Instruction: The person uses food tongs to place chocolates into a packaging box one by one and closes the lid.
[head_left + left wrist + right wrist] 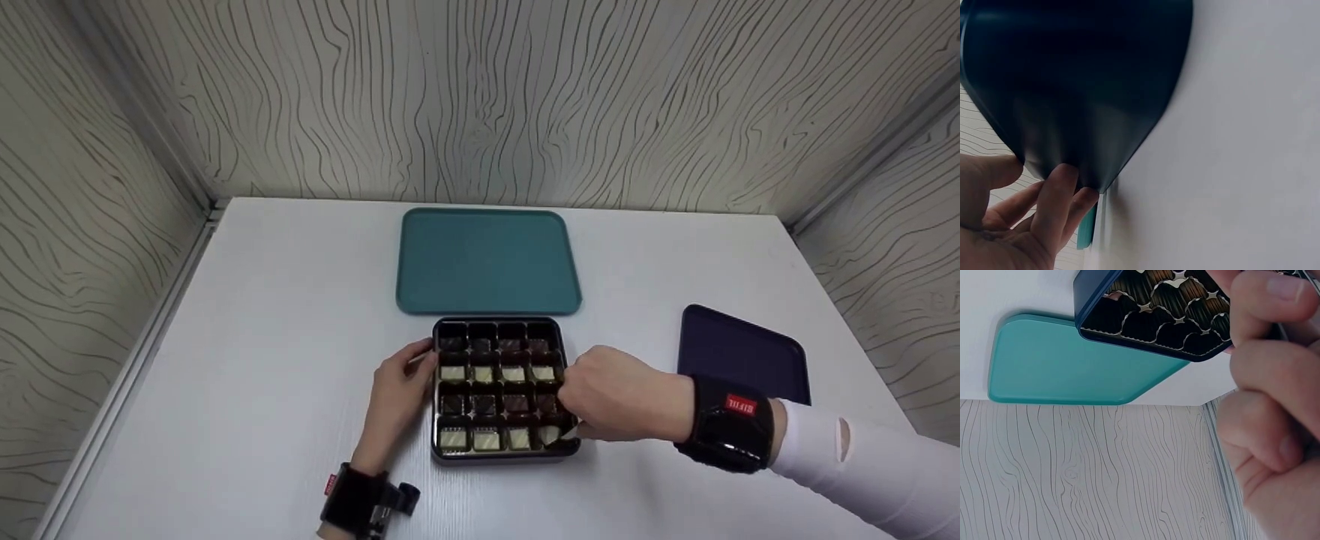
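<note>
A dark box (439,390) holds rows of dark and pale chocolates in a divided insert. My left hand (400,386) touches the box's left side; in the left wrist view its thumb lies at the rim and its fingers rest along the outer wall. My right hand (611,394) is at the right edge with fingers curled round a thin metal tool (574,433), its kind mostly hidden by the hand. The tool's tip reaches into the near right compartment, beside a pale chocolate (550,434) that sits tilted there.
Behind the box lies a flat teal tray (487,262). A dark purple tray (739,349) lies at the right, partly hidden by my right wrist. Wood-patterned panels (480,97) stand round the back and sides of the white table (300,300).
</note>
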Demonstrator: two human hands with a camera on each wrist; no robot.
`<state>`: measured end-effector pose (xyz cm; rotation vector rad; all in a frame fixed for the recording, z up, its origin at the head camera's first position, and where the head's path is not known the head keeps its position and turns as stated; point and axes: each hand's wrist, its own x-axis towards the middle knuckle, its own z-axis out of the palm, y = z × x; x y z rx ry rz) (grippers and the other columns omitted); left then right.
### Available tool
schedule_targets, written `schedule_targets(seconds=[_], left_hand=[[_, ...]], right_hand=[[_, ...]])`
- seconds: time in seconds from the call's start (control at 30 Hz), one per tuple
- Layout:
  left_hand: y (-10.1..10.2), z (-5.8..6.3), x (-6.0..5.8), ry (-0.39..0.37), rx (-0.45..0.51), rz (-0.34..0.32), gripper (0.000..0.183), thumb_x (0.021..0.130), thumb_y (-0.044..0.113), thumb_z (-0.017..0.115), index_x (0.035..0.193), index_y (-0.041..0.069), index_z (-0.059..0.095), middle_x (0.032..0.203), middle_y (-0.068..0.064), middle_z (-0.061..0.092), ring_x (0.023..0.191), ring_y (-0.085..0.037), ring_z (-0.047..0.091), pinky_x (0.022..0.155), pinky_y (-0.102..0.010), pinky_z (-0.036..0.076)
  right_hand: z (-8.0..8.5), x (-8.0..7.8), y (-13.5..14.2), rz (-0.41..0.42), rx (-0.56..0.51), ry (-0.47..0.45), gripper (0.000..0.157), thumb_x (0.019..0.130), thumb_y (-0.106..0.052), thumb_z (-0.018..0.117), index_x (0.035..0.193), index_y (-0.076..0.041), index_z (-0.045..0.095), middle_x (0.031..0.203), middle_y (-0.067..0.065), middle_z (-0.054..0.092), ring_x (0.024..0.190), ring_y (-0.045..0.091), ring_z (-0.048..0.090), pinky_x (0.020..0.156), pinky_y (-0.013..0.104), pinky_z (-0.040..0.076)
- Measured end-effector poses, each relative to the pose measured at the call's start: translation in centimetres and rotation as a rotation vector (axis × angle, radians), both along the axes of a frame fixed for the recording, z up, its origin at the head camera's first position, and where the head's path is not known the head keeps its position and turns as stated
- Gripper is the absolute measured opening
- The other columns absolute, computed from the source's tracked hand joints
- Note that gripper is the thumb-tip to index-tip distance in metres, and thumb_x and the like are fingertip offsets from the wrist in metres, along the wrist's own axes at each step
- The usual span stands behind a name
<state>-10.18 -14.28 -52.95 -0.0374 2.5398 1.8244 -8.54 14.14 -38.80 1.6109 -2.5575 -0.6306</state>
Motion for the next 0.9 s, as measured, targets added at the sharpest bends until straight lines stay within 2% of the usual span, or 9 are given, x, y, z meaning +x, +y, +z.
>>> schedule_targets(seconds=[0.1,0.17,0.3,0.43,0.67,0.8,0.9], left_hand=[[0.01,-0.03,0.04,-0.008,0.008,0.001,0.039,0.107,0.017,0.061,0.139,-0.005,0.064,0.137,-0.029,0.068,0.118,-0.038,0.074,0.071,-0.020,0.055],[0.04,-0.03,0.09,-0.018,-0.002,0.007,0.039,0.107,0.018,0.061,0.139,-0.003,0.064,0.138,-0.028,0.068,0.119,-0.037,0.074,0.073,-0.023,0.057],[0.11,0.05,0.15,-0.026,-0.033,0.019,0.038,0.107,0.020,0.060,0.139,-0.001,0.065,0.139,-0.026,0.068,0.125,-0.039,0.071,0.088,-0.036,0.063],[0.17,0.11,0.15,-0.028,-0.039,0.021,0.038,0.107,0.019,0.060,0.139,-0.001,0.065,0.140,-0.025,0.068,0.126,-0.039,0.070,0.101,-0.048,0.060],[0.22,0.08,0.08,-0.019,-0.044,0.021,0.038,0.107,0.019,0.060,0.139,-0.001,0.065,0.140,-0.025,0.068,0.127,-0.040,0.070,0.106,-0.050,0.058],[0.19,0.11,0.09,-0.017,-0.046,0.021,0.038,0.107,0.018,0.060,0.139,-0.002,0.065,0.140,-0.026,0.068,0.127,-0.041,0.069,0.105,-0.051,0.058],[0.14,0.10,0.10,-0.026,-0.039,0.025,0.038,0.107,0.018,0.060,0.138,-0.002,0.066,0.140,-0.025,0.068,0.127,-0.040,0.069,0.106,-0.051,0.057]], right_hand=[[-0.10,0.02,-0.08,-0.001,0.001,0.008,0.059,0.074,-0.053,0.090,0.052,-0.022,0.045,0.050,-0.011,0.044,0.046,0.006,0.032,0.045,0.023,0.027],[-0.15,0.06,-0.15,-0.007,0.008,0.015,0.061,0.072,-0.056,0.091,0.052,-0.022,0.044,0.049,-0.011,0.042,0.047,0.006,0.032,0.045,0.023,0.027],[-0.17,0.23,-0.28,-0.018,0.032,0.029,0.070,0.068,-0.066,0.089,0.052,-0.023,0.036,0.050,-0.011,0.032,0.047,0.007,0.030,0.045,0.023,0.027],[-0.15,0.40,-0.37,-0.028,0.055,0.037,0.076,0.069,-0.074,0.085,0.053,-0.023,0.031,0.053,-0.011,0.021,0.047,0.007,0.027,0.045,0.023,0.025],[-0.28,0.50,-0.55,-0.016,0.044,0.063,0.071,0.067,-0.072,0.086,0.050,-0.023,0.037,0.047,-0.012,0.031,0.045,0.007,0.031,0.045,0.024,0.023],[-0.36,0.76,-0.63,-0.016,0.055,0.091,0.075,0.063,-0.075,0.087,0.051,-0.023,0.034,0.051,-0.011,0.021,0.048,0.007,0.027,0.045,0.025,0.023],[-0.32,0.81,-0.67,-0.032,0.066,0.087,0.076,0.061,-0.076,0.086,0.052,-0.023,0.034,0.052,-0.011,0.020,0.048,0.008,0.027,0.044,0.025,0.026]])
